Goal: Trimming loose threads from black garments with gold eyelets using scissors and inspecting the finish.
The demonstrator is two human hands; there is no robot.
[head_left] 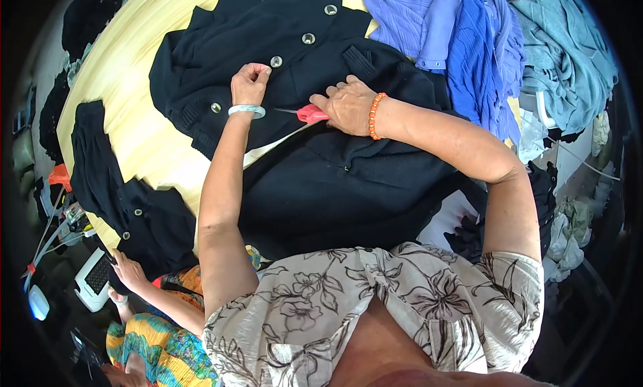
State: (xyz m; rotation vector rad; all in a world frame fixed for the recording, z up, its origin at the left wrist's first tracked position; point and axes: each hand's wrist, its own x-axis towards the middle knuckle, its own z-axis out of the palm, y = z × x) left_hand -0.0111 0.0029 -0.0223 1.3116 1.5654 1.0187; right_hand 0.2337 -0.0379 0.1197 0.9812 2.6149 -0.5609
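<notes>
A black knitted cardigan point(221, 58) with round shiny buttons lies spread on the table in front of me. Over its front, my left hand point(250, 84) is closed in a pinch beside one of the buttons point(276, 62); what the fingertips hold is too small to make out. My right hand point(346, 105), to the right, is wrapped round small pink-handled scissors point(312, 114), the thin metal tip pointing left toward my left wrist. More black cloth point(335, 186) stretches from under my right hand down to my body.
Purple-blue garments point(462, 38) and a teal pile point(562, 58) lie at the right. Another black buttoned garment point(127, 179) is on the pale yellow table point(114, 72) at the left. A co-worker's hand point(130, 272) reaches in at the lower left, near a white device point(92, 278).
</notes>
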